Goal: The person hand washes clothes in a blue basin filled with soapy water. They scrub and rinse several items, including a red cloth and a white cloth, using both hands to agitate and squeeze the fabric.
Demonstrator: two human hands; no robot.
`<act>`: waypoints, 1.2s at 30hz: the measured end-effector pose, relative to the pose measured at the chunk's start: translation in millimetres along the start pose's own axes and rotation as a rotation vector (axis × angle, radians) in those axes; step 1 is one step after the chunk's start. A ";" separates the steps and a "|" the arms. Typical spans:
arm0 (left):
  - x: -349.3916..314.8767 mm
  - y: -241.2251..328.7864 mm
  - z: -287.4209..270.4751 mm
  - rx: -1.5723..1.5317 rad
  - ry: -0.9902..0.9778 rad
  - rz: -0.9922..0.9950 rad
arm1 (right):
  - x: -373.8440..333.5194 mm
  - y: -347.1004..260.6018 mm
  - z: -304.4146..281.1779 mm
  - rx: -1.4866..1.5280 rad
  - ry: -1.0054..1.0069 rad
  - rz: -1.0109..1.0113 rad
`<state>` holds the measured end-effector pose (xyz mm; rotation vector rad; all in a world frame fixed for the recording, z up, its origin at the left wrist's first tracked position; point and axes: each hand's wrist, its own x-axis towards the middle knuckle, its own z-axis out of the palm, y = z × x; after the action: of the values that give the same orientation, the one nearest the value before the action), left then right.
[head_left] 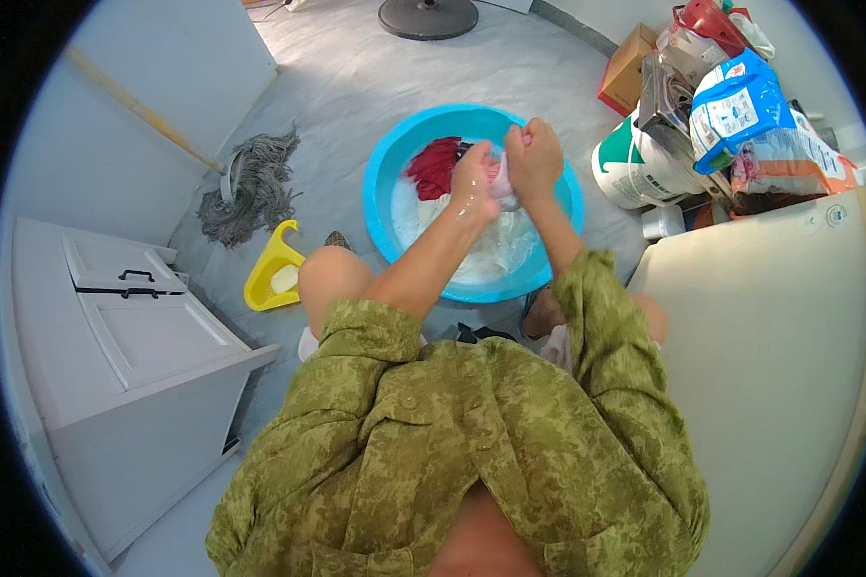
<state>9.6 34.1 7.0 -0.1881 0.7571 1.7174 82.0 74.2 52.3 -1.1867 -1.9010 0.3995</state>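
A round light-blue basin [380,183] stands on the floor between my knees, holding sudsy water and wet clothes. Over it, my left hand [472,179] and my right hand [535,156] are both closed on a pink-and-white wet cloth [500,181] stretched between them. Suds cling to my left hand. Against the basin's far left side lies a dark red cloth [435,169]. Below my hands, a white cloth [496,246] is partly sunk in the foam.
Left of the basin are a yellow soap holder [258,287] with a pale bar and a grey string mop [250,197]. A white cabinet [164,337] stands farther left. On the right are a white-and-green bucket [625,163], a blue package [736,111] and a large pale panel [760,337].
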 end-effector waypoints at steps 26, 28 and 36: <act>13.9 6.4 -25.1 -0.029 -0.292 -0.090 | -34.3 -14.7 4.3 0.068 0.044 -0.205; 9.2 22.6 -25.4 -0.075 -0.423 -0.089 | -61.3 -35.4 13.7 0.150 0.096 -0.396; -2.7 7.8 -0.6 -0.114 -0.121 -0.004 | -3.3 -17.4 2.1 0.029 -0.011 -0.064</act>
<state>3.1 30.8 10.8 -0.1620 0.5708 1.7525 70.9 63.0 60.5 -1.1032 -1.9310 0.3983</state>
